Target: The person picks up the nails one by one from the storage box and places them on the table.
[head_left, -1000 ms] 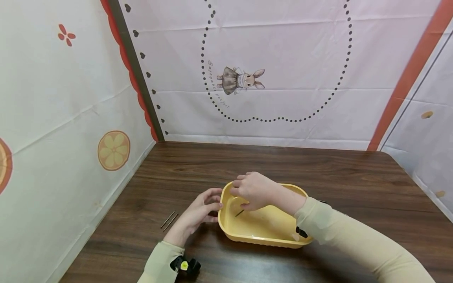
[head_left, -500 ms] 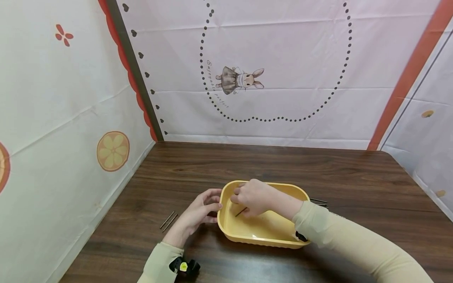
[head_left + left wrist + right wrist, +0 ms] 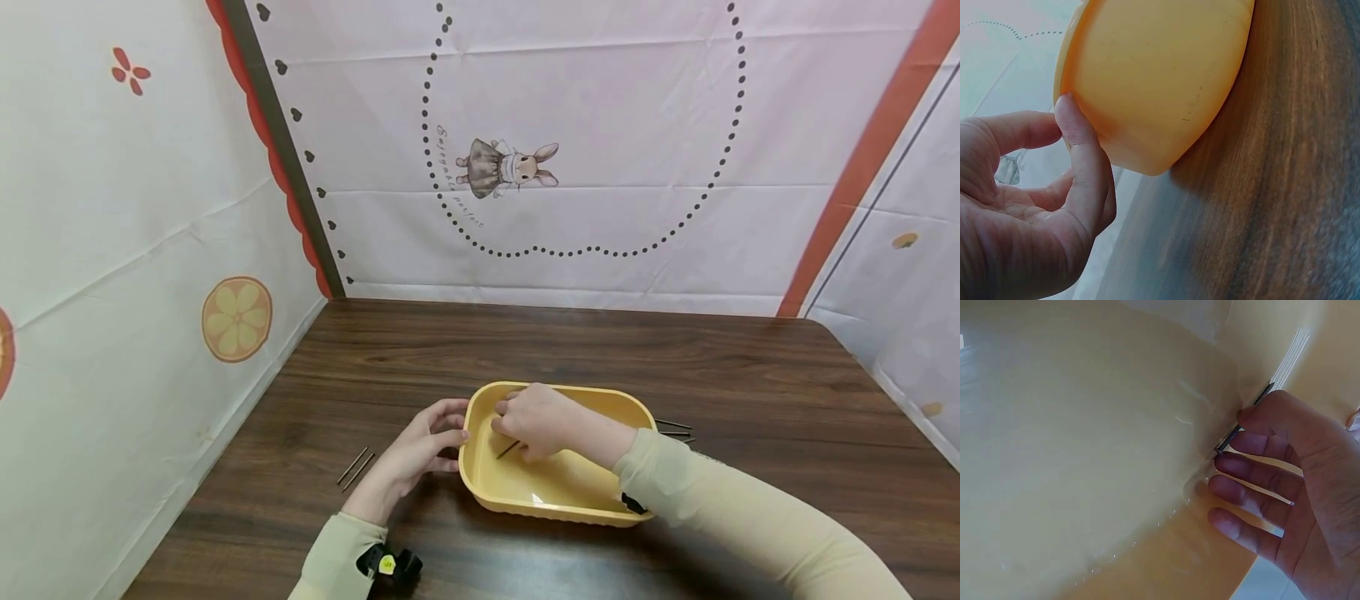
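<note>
A yellow plastic basin (image 3: 517, 479) stands on the brown table, its inside wet and shiny in the right wrist view. My left hand (image 3: 420, 446) grips its left rim between thumb and finger, as the left wrist view also shows at the basin wall (image 3: 1160, 75). Down inside the basin, my right hand (image 3: 543, 419) pinches a dark nail (image 3: 1264, 394) between thumb and forefinger. The nail lies slanted near the basin's floor, its middle covered by the thumb. The other right fingers (image 3: 1241, 528) are spread loosely along the basin wall.
Two nails (image 3: 352, 467) lie side by side on the table (image 3: 405, 342), left of my left hand. Several more nails (image 3: 673, 432) lie just beyond the basin's right end, partly behind my right sleeve (image 3: 720, 492). A printed cloth (image 3: 600, 108) hangs behind the table.
My right hand has lowered into the basin toward its floor, still pinching the nail. The nails at the right have come into view from behind the sleeve. My left hand keeps its grip.
</note>
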Demonstrator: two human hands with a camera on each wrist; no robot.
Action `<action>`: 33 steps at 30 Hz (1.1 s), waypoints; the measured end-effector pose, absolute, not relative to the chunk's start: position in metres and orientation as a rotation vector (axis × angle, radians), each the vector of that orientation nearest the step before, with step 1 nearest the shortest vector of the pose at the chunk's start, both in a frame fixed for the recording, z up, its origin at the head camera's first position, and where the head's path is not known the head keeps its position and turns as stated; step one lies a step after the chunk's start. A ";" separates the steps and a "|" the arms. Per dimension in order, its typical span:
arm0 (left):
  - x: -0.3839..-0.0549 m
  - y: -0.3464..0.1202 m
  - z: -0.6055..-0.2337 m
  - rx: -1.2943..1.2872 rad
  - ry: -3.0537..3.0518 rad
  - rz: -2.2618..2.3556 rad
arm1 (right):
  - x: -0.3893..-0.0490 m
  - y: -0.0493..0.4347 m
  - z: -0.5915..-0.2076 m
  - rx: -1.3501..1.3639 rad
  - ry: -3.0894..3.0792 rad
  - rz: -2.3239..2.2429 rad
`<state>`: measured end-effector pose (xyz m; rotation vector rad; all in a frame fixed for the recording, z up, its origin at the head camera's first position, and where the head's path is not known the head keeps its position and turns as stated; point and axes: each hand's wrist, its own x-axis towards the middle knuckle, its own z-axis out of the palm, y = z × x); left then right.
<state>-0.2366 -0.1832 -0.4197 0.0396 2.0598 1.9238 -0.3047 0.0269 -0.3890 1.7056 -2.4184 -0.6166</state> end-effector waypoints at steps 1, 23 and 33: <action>-0.237 -0.183 -0.420 0.039 2.059 1.924 | -0.304 0.027 -0.389 1.703 -2.417 -0.622; -0.237 -0.182 -0.419 0.019 2.060 1.916 | -0.305 0.025 -0.399 1.719 -2.376 -0.572; -0.236 -0.182 -0.419 0.019 2.068 1.914 | -0.308 0.024 -0.402 1.737 -2.372 -0.555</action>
